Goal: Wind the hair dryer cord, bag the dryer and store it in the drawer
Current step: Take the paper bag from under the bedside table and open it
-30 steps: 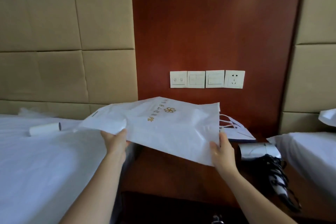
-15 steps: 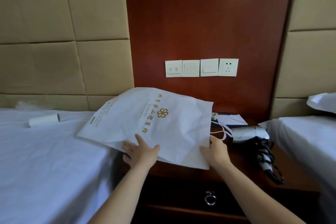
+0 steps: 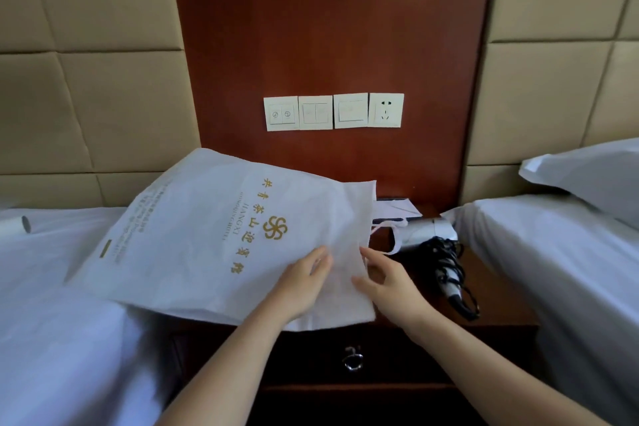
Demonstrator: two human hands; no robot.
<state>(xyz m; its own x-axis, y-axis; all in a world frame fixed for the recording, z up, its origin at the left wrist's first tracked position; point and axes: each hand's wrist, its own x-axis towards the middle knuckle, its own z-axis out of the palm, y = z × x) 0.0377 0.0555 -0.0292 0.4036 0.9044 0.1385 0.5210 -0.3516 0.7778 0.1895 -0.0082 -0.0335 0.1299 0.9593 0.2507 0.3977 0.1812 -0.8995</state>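
A white fabric bag [image 3: 214, 235] with gold lettering lies flat across the nightstand [image 3: 491, 294] and the left bed's edge, its mouth and white handles to the right. My left hand [image 3: 304, 284] rests on the bag near its open end, fingers fairly straight. My right hand [image 3: 387, 280] touches the bag's mouth edge with loosely spread fingers. The silver hair dryer [image 3: 425, 233] lies on the nightstand right of the bag, its black cord [image 3: 449, 270] wound round the handle. The drawer [image 3: 311, 356] below is closed, with a metal ring pull [image 3: 352, 358].
White beds flank the nightstand, the left bed [image 3: 52, 322] and the right bed [image 3: 570, 270] with a pillow [image 3: 594, 173]. A white roll [image 3: 14, 226] lies on the left bed. Switches and a socket [image 3: 385, 110] sit on the wood panel. Papers [image 3: 397, 209] lie behind the dryer.
The bag came down from being held up by both hands and now lies flat. My left hand moved right along it toward the mouth; the view tilted down.
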